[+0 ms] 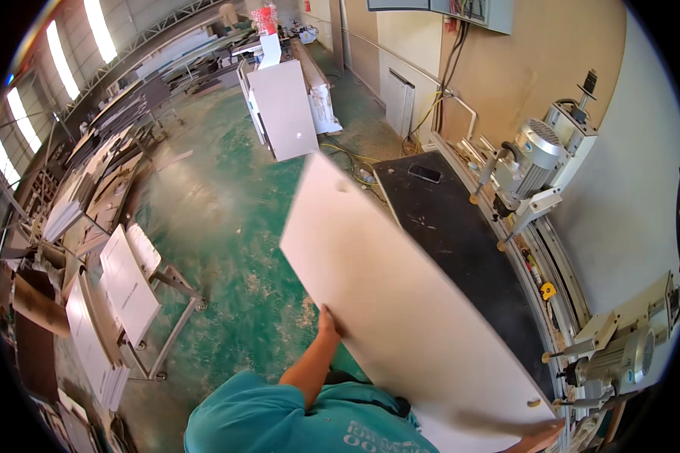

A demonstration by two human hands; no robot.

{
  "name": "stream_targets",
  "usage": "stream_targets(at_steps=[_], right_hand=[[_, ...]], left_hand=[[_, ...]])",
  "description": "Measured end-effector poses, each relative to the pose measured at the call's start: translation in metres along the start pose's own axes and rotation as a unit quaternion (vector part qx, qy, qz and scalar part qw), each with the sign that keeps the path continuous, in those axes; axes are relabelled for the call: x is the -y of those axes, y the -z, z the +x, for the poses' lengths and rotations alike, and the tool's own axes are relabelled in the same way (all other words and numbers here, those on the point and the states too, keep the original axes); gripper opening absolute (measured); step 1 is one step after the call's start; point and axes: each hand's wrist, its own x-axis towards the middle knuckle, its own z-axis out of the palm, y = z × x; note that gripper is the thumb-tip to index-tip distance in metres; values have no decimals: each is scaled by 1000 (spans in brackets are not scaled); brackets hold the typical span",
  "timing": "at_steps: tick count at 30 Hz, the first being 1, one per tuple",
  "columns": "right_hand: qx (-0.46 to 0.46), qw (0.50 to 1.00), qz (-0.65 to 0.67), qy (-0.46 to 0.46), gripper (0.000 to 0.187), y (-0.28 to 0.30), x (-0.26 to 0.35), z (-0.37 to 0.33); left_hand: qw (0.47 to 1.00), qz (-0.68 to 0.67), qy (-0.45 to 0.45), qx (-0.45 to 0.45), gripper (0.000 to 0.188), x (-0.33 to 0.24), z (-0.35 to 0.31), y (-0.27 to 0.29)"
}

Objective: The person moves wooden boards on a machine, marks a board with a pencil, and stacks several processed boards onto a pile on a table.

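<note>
A long white board is held tilted in front of me, with a small round hole near its far end and another near its near right corner. My left hand grips the board's left edge, thumb on top and the other fingers hidden beneath. At the near right corner, my right hand holds the edge, partly cut off by the picture's rim. The board overlaps the black-topped machine table on the right; whether the two touch, I cannot tell.
A phone lies on the black table. Along its right side run drilling motors, a rail and a yellow tape measure. Stacked white panels rest on a wheeled rack at left. A grey panel stands ahead, near floor cables.
</note>
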Motion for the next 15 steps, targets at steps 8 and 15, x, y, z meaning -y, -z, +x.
stream_targets(at_steps=[8, 15], right_hand=[[98, 845, 521, -74, 36, 13, 286, -135], [164, 691, 700, -81, 28, -76, 457, -178]], left_hand=[[970, -172, -169, 15, 46, -269, 40, 56], [951, -155, -258, -65, 44, -429, 72, 112]])
